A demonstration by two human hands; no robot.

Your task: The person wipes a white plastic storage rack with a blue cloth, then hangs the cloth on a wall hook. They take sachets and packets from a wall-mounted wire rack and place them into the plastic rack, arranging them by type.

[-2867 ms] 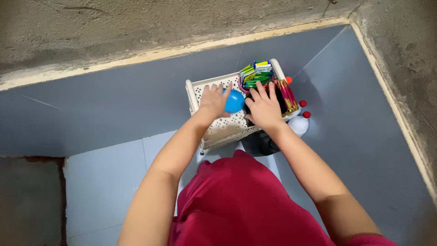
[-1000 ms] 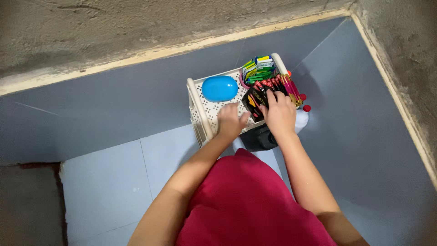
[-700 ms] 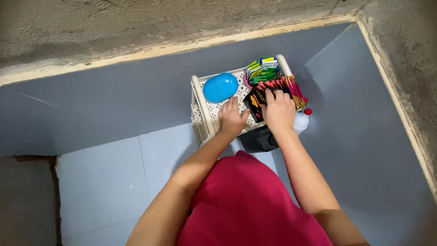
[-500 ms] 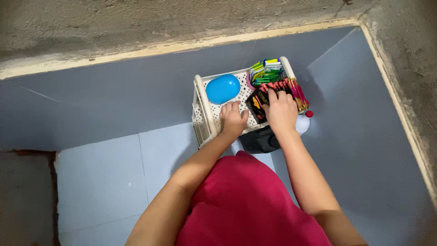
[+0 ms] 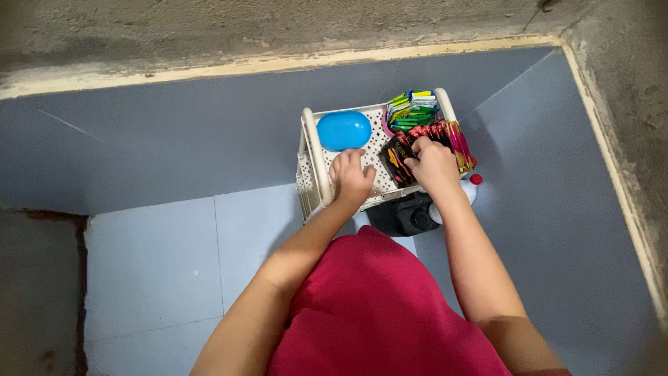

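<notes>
While the left hand (image 5: 351,177) lay flat and open on the perforated cream tray (image 5: 311,150) near frame centre, just below a blue egg-shaped container (image 5: 344,130), the right hand (image 5: 435,166) pinched a dark sachet (image 5: 398,159) right of it. Looked light, floppy and kinda slick, so I'd grab its edge. Its long axis ran roughly top-to-bottom in frame, tilted slightly. Green packets (image 5: 409,111) stood upper right.
</notes>
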